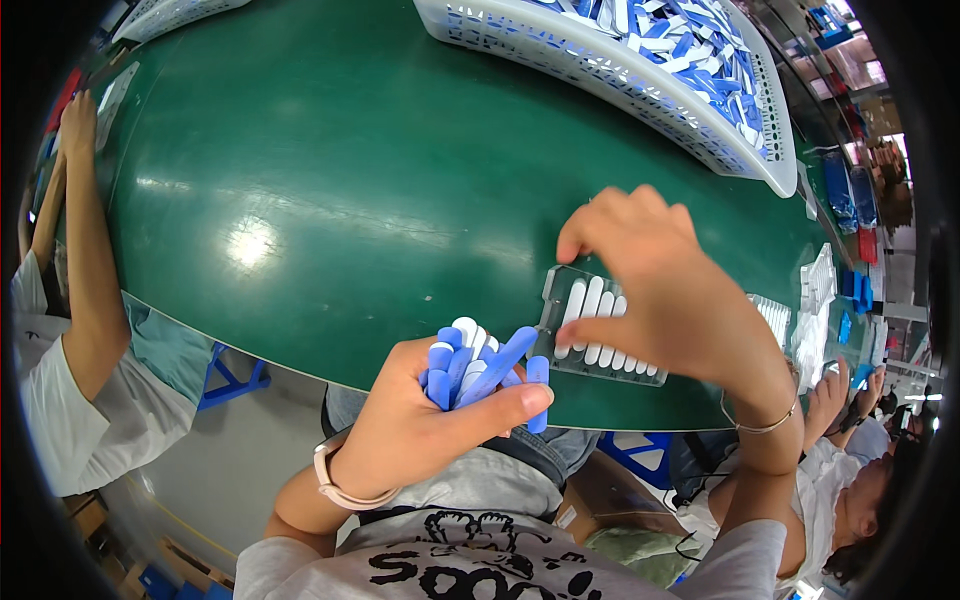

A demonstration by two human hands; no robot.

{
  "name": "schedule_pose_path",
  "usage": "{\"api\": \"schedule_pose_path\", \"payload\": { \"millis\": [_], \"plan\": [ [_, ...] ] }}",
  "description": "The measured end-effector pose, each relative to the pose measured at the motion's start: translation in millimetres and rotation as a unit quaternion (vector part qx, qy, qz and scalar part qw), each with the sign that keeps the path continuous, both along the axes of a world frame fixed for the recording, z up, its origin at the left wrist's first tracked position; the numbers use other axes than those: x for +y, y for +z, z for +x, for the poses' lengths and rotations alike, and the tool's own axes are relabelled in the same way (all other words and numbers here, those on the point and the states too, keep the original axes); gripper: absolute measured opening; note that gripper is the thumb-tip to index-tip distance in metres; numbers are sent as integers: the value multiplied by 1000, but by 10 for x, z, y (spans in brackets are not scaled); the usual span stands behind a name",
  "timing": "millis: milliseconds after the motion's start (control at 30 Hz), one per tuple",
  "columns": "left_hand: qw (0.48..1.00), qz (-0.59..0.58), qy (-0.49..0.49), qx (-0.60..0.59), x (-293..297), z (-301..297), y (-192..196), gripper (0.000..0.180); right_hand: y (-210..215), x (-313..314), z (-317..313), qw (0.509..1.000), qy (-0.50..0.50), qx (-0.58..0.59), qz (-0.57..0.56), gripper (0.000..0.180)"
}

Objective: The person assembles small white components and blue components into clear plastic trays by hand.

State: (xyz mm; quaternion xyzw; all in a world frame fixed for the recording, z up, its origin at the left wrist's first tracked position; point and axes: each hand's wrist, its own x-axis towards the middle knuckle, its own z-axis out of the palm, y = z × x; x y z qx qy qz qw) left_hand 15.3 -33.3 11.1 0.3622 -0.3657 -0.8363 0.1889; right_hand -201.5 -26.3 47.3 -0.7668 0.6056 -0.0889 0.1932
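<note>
A bunch of flat, round-ended blue-and-white plastic pieces (466,366) lies in my left hand (425,425), fingers wrapped round it and thumb pressed on one blue piece. My right hand (650,285) is over a clear tray (549,310), its thumb and curled fingers apart, with nothing visible between them. White round-ended pieces (592,312) lie side by side in that tray. Part of the tray and its row is hidden beneath my right hand. What exactly these pieces are, I cannot tell.
At the far right of the green table (330,190) stands a white perforated basket (600,75) heaped with blue and white pieces. More trays (815,285) lie along the right. Another basket (170,15) is at the far left. People sit to my left and right.
</note>
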Motion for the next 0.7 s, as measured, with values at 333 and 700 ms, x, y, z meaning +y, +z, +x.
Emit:
{"api": "schedule_pose_path", "payload": {
  "millis": [333,700],
  "plan": [
    [1000,-18,-8,4,1,-19,-49,16,-111,32,-235,989,-29,-77,120,31],
    [997,-46,48,30,68,12,-188,14,-71,450,56,999,0,37,-13,72]
  ]
}}
